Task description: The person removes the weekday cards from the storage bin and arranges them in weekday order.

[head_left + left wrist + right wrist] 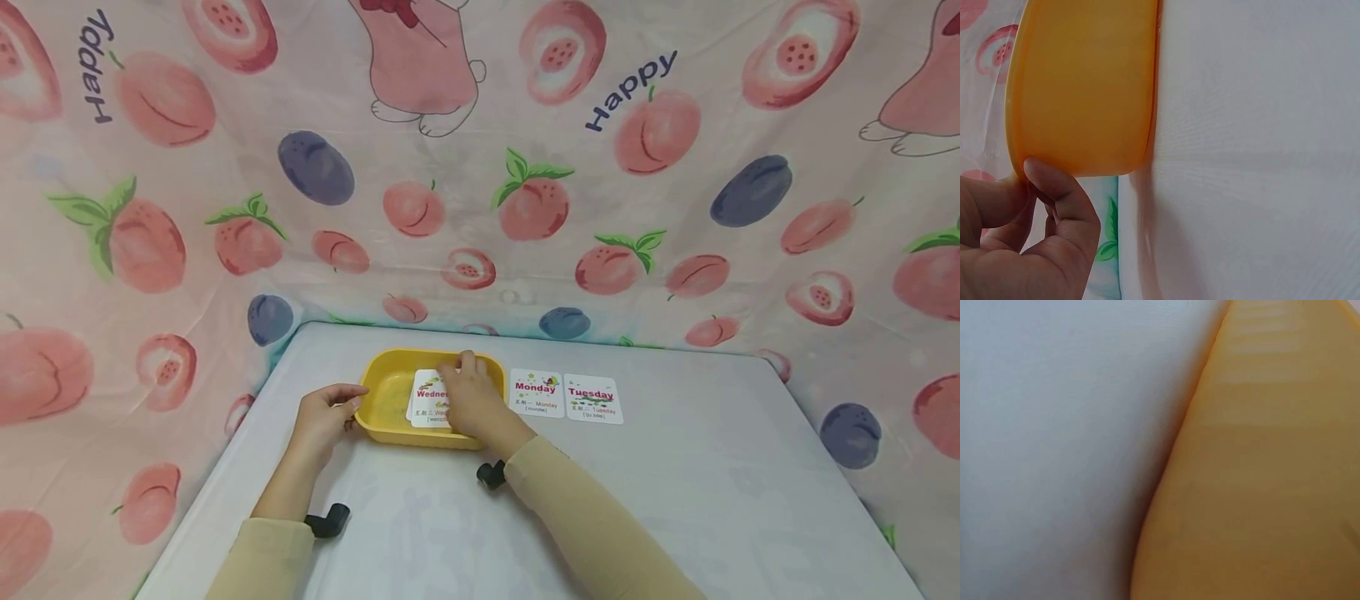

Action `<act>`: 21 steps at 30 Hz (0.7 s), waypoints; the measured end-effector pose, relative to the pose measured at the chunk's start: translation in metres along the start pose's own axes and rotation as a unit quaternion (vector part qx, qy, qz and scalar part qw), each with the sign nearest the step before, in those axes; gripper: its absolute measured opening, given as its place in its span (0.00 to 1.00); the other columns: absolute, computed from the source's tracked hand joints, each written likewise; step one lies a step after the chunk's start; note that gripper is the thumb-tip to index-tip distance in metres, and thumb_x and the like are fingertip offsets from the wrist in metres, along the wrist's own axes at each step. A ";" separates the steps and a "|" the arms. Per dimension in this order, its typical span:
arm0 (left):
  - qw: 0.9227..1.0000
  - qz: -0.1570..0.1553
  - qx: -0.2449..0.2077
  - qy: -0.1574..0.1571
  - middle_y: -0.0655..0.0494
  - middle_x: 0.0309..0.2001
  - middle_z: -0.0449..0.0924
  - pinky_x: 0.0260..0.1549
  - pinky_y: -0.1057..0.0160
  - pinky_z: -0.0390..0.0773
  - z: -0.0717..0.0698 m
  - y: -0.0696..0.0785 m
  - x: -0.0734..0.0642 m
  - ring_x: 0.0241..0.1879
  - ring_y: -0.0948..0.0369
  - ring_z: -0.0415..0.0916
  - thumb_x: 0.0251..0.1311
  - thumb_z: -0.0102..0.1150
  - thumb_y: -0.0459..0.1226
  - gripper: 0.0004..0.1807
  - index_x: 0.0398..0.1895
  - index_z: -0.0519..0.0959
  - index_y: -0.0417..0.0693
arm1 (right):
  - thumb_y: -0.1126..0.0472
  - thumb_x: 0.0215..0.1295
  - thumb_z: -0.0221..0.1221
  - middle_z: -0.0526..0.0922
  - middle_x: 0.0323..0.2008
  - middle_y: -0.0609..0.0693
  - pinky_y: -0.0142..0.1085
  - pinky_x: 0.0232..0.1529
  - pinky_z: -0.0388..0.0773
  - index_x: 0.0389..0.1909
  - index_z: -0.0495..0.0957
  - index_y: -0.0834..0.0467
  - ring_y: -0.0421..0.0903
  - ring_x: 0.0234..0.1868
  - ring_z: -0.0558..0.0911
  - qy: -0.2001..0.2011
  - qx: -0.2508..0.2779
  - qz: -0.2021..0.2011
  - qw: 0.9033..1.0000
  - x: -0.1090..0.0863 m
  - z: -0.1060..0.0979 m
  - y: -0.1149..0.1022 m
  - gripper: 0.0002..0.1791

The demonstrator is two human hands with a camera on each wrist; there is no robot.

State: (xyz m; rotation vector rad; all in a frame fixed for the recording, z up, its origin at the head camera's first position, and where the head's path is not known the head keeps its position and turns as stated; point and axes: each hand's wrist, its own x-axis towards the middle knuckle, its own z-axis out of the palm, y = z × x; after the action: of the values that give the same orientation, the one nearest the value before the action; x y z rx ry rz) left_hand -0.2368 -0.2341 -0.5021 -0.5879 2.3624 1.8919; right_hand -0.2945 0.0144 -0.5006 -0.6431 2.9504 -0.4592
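At its left end, a yellow plastic tray (405,439) is pinched by my left hand (318,421). In the left wrist view that hand's thumb and fingers (1075,203) meet at the tray's rim. My right hand (476,400) reaches over the near side into the tray, its bent fingers over the right part of a white "Wednesday" card (429,410). The edge of another card shows beneath it. I cannot tell whether the right fingers grip the card. Only the tray's outer wall (1272,487) and the tabletop show in the right wrist view.
Just right of the tray, a "Monday" card (537,393) and a "Tuesday" card (593,399) lie side by side, face up on the white table (675,500). A peach-printed curtain (480,208) hangs behind the table and along its sides.
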 end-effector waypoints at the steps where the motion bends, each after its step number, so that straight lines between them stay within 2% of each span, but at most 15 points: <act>1: 1.000 0.001 0.001 0.000 0.42 0.59 0.77 0.36 0.66 0.84 0.000 0.000 0.000 0.38 0.59 0.75 0.77 0.57 0.29 0.15 0.61 0.83 0.36 | 0.65 0.64 0.71 0.63 0.71 0.56 0.43 0.71 0.73 0.79 0.67 0.48 0.53 0.65 0.66 0.001 0.000 0.000 1.000 0.000 0.000 0.000 0.43; 14: 1.000 -0.003 0.002 0.002 0.42 0.60 0.76 0.36 0.67 0.84 0.000 -0.001 0.002 0.40 0.58 0.74 0.78 0.56 0.29 0.15 0.62 0.83 0.36 | 0.69 0.67 0.67 0.63 0.70 0.53 0.41 0.70 0.75 0.78 0.70 0.47 0.51 0.65 0.66 0.014 0.023 0.000 1.000 0.000 -0.002 -0.001 0.39; 21: 1.000 0.003 -0.003 -0.002 0.43 0.58 0.77 0.34 0.66 0.83 -0.001 0.000 0.000 0.37 0.59 0.74 0.77 0.57 0.30 0.15 0.61 0.83 0.35 | 0.72 0.64 0.68 0.66 0.69 0.53 0.41 0.68 0.77 0.74 0.76 0.48 0.52 0.63 0.70 0.031 0.035 -0.014 0.999 0.001 -0.006 0.001 0.37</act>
State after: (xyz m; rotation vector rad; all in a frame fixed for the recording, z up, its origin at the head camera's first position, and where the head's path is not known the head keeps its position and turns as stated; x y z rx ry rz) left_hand -0.2370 -0.2349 -0.5016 -0.5783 2.3597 1.9005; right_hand -0.2965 0.0163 -0.4949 -0.6741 2.9707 -0.5922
